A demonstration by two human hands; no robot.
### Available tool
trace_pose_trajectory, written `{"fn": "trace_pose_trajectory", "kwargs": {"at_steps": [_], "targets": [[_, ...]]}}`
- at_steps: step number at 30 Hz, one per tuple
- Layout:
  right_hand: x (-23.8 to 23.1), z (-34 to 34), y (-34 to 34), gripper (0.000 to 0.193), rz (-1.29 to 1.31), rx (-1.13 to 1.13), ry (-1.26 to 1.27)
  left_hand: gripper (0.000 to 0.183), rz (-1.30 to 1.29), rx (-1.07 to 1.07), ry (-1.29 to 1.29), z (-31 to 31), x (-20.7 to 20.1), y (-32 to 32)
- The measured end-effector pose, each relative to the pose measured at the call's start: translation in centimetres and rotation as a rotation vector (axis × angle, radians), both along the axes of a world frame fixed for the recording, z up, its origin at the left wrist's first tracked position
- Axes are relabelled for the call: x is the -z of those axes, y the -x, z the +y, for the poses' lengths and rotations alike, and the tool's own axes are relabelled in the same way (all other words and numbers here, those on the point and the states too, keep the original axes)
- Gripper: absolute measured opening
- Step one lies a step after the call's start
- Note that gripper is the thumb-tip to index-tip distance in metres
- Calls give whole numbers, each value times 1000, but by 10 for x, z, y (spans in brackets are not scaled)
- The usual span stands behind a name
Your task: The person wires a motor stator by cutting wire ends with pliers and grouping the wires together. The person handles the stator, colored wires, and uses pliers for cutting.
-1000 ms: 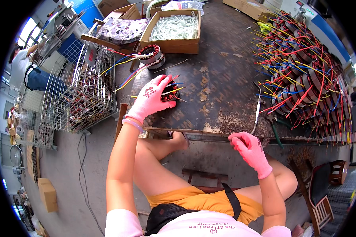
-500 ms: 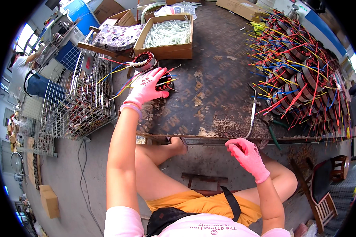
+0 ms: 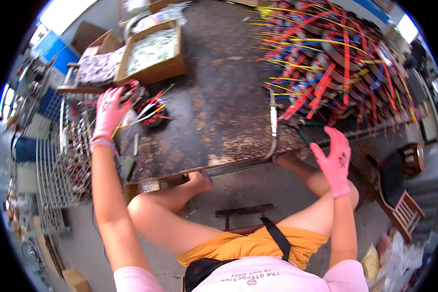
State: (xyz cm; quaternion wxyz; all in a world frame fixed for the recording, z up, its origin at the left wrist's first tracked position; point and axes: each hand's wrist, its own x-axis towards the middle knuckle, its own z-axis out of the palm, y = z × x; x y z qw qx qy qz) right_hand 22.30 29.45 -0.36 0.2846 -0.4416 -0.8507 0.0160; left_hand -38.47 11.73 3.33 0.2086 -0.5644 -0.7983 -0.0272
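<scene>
My left hand [image 3: 110,113], in a pink glove, is at the left side of a ring-shaped motor stator [image 3: 135,92]. Its fingertips overlap the stator's edge, thumb spread from the fingers; contact is blurred. A second stator [image 3: 152,116] with red windings and white, yellow and red leads lies nearer, to the right of this hand. Gloved in pink too, my right hand [image 3: 335,158] hovers empty beyond the table's front edge, thumb and fingers apart. Closest to it are a green hose-like piece [image 3: 304,136] and the large pile of stators [image 3: 326,63] with coloured leads.
A thin tool with a white handle [image 3: 273,121] lies near the table's front edge. A cardboard box [image 3: 165,68] of white tubes stands at the back left. Wire-mesh baskets [image 3: 53,165] are at the left, a wooden chair [image 3: 399,214] at the right.
The view has turned to the right. My left hand has come off the nearer stator and moved left to the farther one. My right hand has risen and its curled fingers have spread.
</scene>
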Motion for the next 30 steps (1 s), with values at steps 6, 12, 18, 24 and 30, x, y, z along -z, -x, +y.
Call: {"fn": "trace_pose_trajectory", "kwargs": {"at_steps": [6, 12, 18, 24, 30], "targets": [[29, 41, -20, 101, -328, -24, 6, 31, -50, 104, 25, 12, -8, 10], [27, 60, -26, 103, -322, -125, 174, 33, 158, 322, -129, 7, -64, -119], [2, 55, 1, 96, -468, -83, 285, 37, -56, 491, 118, -12, -12, -232], [-2, 41, -12, 68, -445, 2, 283, 31, -283, 420, 77, 6, 22, -254], [2, -5, -30, 44, 721, -191, 1352, 43, -467, 83, -23, 30, 24, -225]]}}
